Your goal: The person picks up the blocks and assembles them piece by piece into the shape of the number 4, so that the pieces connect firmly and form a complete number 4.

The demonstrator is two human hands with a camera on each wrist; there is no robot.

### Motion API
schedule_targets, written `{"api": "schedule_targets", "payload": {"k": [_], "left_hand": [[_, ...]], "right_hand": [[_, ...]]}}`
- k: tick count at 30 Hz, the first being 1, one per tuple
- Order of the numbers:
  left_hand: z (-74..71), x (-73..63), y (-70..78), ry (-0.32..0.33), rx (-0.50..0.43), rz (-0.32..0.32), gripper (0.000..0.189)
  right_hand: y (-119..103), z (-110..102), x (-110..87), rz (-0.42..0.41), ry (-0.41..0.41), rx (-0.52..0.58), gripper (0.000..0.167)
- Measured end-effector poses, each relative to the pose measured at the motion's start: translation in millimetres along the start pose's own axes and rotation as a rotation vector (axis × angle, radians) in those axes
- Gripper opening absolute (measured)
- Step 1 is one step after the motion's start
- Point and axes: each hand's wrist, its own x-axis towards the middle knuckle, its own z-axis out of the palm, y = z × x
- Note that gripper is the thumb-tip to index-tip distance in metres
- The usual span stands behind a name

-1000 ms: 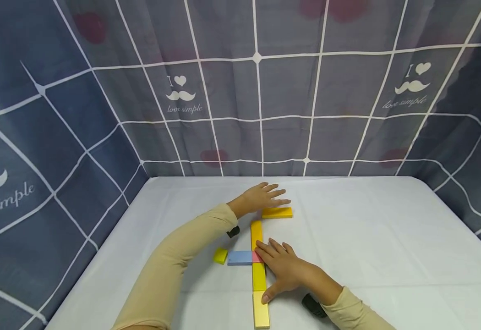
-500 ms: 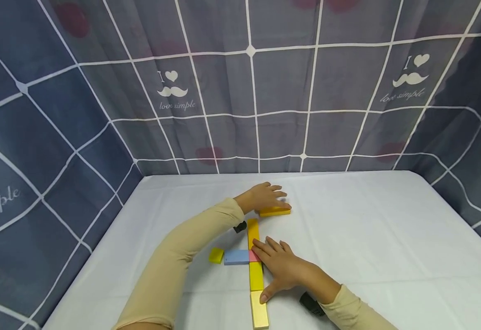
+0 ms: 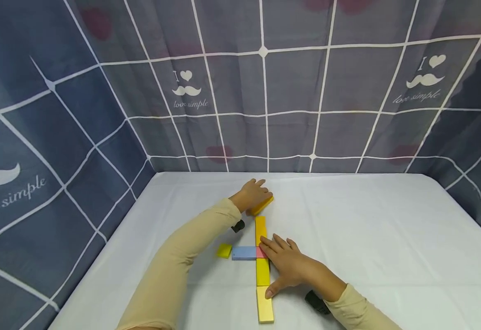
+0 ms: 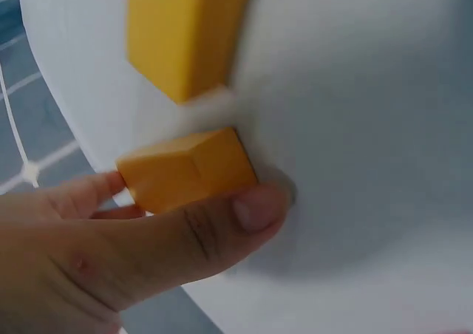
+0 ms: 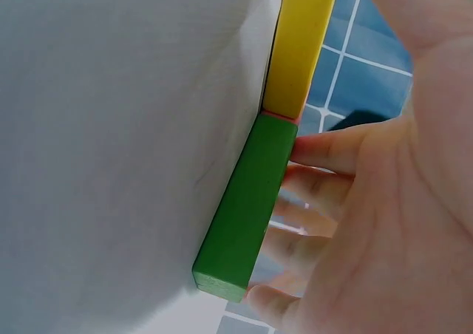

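At the far part of the table, my left hand (image 3: pixel 254 194) pinches an orange-yellow block (image 3: pixel 263 205) between thumb and fingers; the left wrist view shows the held block (image 4: pixel 192 170) tilted, just apart from a yellow block (image 4: pixel 188 31). A row of blocks runs toward me: yellow-orange (image 3: pixel 260 225), pink (image 3: pixel 259 252), yellow (image 3: pixel 263 273) and pale yellow (image 3: pixel 265 310). My right hand (image 3: pixel 289 266) rests along the row's right side, fingers spread, fingertips by the pink block, thumb on the pale yellow one. In the right wrist view its fingertips touch a green block face (image 5: pixel 247 201).
A blue block (image 3: pixel 243 253) extends left from the pink block. Left of it lies a small yellow-green block (image 3: pixel 224 250). The white-covered table (image 3: pixel 360 229) meets a dark checked curtain (image 3: pixel 290 87) at the back and sides.
My left hand has come down onto the far orange-yellow block, taken hold of it, turned it from crosswise to slanting and drawn it left. The right hand stays on the row.
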Motion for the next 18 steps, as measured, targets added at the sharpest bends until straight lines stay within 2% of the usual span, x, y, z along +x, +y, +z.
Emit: {"api": "schedule_targets", "payload": {"k": [6,10,13,18], "left_hand": [[18.6,-22.5,-15.7,-0.002,-0.043,-0.076,0.094],[34.2,-41.1,-23.1,-0.042,-0.068,-0.138,0.092],[47.3,-55.0,-24.5,-0.091,-0.111,-0.151,0.095],[64.8,-72.9,-21.8,-0.107,-0.206,-0.162,0.1]], "right_hand": [[1.2,-6.0,0.6,0.015,0.01,-0.026,0.113],[-1.0,-6.4,5.1,-0.003,0.012,-0.035,0.113],[-4.0,-3.2,7.0,-0.015,0.001,-0.029,0.113],[-8.4,3.6,5.8,0.002,-0.009,-0.013,0.112]]}}
